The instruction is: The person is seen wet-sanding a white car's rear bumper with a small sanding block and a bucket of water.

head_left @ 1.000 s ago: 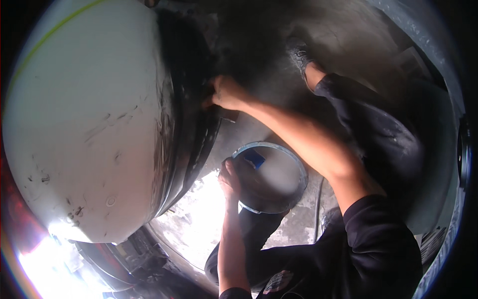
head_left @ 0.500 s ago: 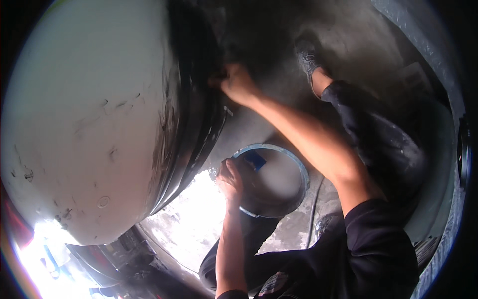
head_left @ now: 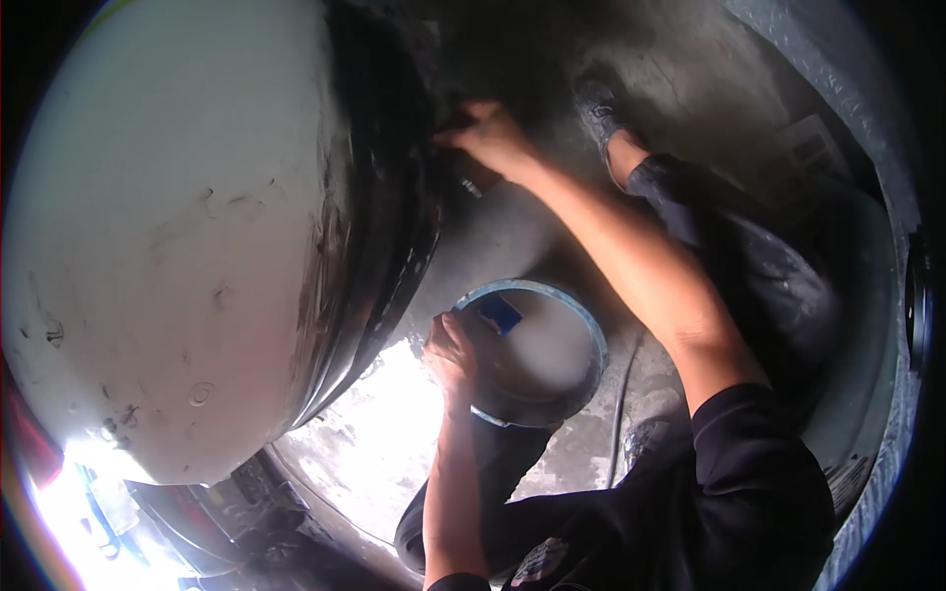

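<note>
My left hand grips the near-left part of the rim of a round bucket with a light blue edge. Cloudy greyish liquid fills part of the bucket, and a small blue piece, perhaps a sponge or pad, shows in it by the far-left wall. My right arm reaches forward to the dark lower edge of a large curved panel, white above and glossy black below. There my right hand is closed with bent fingers beside the black part; whatever it holds is lost in shadow.
A dark hose or cable runs over the stained concrete floor beside the bucket. My outstretched leg and dark shoe lie at the right. Bright light glares on the floor at the left, and a pale curved edge borders the far right.
My right hand has shifted slightly right and away from me along the black edge. My left hand stays on the bucket rim; the view has moved a little.
</note>
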`<state>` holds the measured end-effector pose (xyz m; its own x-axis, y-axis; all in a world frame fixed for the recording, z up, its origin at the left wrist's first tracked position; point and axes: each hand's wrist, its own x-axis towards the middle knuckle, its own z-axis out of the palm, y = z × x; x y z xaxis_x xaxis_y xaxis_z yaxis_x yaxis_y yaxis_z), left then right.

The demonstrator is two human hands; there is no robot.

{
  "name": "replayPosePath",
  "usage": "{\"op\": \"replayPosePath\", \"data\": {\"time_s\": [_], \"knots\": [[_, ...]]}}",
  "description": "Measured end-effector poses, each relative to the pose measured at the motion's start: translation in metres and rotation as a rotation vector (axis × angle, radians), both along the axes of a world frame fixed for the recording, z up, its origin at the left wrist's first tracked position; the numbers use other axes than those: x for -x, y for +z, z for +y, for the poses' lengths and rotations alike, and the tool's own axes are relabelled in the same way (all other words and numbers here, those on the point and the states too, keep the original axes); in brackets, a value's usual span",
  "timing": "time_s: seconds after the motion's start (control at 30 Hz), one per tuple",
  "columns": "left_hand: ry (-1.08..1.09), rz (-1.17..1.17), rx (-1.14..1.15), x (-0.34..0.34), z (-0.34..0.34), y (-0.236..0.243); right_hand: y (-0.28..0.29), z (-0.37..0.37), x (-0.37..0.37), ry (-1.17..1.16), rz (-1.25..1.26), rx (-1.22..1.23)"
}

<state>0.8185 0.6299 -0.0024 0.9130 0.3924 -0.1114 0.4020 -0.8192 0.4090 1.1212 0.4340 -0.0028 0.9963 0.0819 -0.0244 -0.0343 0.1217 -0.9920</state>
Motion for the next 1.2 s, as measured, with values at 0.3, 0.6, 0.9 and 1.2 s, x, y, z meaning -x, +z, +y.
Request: {"op": "replayPosePath", "data": {"time_s": [0.3,0.6,0.9,1.2], "knots": [[0.016,0.0,-0.063,0.001,0.007,-0.001,0.048,0.024,0.051,0.269,-0.123,0.498],[-0.008,-0.001,-0.04,-0.002,0.002,-0.008,0.064,0.004,-0.004,0.389,-0.494,0.421],[0.0,0.033,-0.08,0.0,0.003,0.001,0.051,0.008,0.045,0.004,-0.067,0.35],[-0.013,0.032,-0.099,-0.007,-0.018,0.005,0.048,0.045,0.043,-0.156,0.102,0.272]]}}
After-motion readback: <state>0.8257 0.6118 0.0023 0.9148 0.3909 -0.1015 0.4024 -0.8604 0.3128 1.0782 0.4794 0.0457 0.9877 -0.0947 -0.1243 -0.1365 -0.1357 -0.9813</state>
